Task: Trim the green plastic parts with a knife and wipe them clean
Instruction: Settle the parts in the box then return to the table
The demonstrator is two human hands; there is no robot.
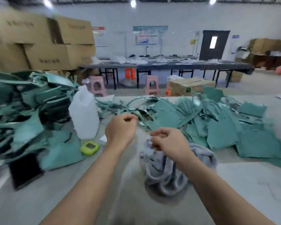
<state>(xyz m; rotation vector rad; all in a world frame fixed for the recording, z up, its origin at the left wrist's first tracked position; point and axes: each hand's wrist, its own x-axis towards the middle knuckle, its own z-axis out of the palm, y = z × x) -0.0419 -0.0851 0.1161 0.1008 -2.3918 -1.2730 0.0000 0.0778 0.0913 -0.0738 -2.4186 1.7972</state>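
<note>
Left hand (122,127) and right hand (165,140) both curled, too blurred to tell if either holds anything. Green parts (222,127) heaped left and right of the white jug (84,114), grey cloth (165,169) right of it. No knife visible, so most trimming and wiping likely remains.

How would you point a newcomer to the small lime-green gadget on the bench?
Find the white plastic jug standing left of centre on the grey worktable. Just in front of its base, toward the camera, lies the lime-green gadget. It is small, rounded-square with a dark screen, and far brighter than the teal plastic parts heaped beside it.
</note>
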